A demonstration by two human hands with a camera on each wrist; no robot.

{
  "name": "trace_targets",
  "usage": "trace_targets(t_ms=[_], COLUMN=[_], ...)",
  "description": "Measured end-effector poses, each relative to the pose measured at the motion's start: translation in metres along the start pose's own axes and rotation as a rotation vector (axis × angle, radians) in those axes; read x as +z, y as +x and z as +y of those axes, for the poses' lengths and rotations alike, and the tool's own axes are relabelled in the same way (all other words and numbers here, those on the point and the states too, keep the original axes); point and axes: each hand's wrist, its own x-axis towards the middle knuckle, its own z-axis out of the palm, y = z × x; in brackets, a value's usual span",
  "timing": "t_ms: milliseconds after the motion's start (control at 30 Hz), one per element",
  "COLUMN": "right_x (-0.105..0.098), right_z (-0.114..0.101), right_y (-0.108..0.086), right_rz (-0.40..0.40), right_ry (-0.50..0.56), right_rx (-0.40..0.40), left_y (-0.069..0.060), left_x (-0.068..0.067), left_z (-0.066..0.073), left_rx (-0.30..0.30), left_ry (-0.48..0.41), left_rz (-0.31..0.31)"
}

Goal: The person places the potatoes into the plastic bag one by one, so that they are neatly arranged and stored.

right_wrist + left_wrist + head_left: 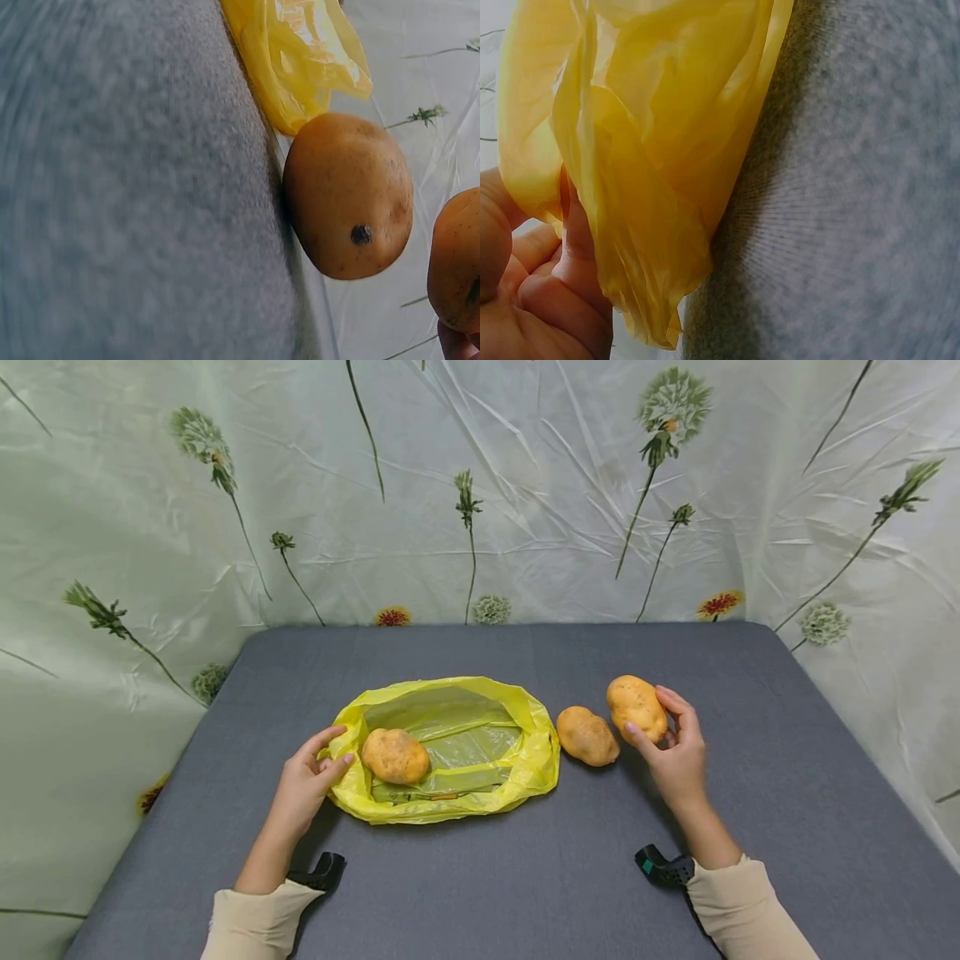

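Note:
A yellow plastic bag (538,758) lies on the table with its mouth spread wide, and one potato (395,756) sits inside at its left end. My left hand (303,783) pinches the bag's left rim; in the left wrist view the thumb and fingers are on the yellow film (652,187). Just right of the bag, a second potato (587,737) rests on the table. Above and right of it, my right hand (681,764) holds a third potato (636,706) off the table. The right wrist view shows only part of that held potato (457,262).
Grey cloth covers the table (480,893). A pale flower-printed sheet (540,527) hangs behind and along the sides. A black strap mount sits on each wrist, the left mount (324,872) and the right mount (663,867), by beige sleeves.

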Motion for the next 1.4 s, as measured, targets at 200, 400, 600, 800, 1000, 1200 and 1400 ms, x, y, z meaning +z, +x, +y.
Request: trace_targets(t_ms=[200, 400, 600, 800, 1000, 1200, 1400], right_x=[0.005, 0.016, 0.030, 0.044, 0.061, 0.077, 0.090], right_z=[-0.004, -0.010, -0.016, -0.021, -0.025, -0.029, -0.036], right_y=[0.000, 0.001, 0.000, -0.002, -0.004, -0.010, -0.014], right_rz=[-0.024, -0.060, -0.117, -0.164, -0.211, -0.282, -0.348], right_ry=[0.021, 0.037, 0.062, 0.119, 0.181, 0.140, 0.092], right_rx=[-0.026, -0.060, -0.093, -0.120, -0.135, -0.148, -0.133], left_y=[-0.001, -0.001, -0.008, -0.010, -0.010, -0.010, -0.010], left_x=[0.001, 0.000, 0.002, 0.003, 0.003, 0.003, 0.003], left_z=[0.004, 0.005, 0.025, 0.029, 0.029, 0.030, 0.029], left_rx=[-0.010, -0.020, -0.008, 0.007, 0.005, 0.007, 0.019], left_ry=[-0.004, -0.005, -0.008, 0.004, 0.001, 0.004, -0.006], left_rz=[-0.010, -0.007, -0.008, -0.008, -0.001, -0.004, -0.001])
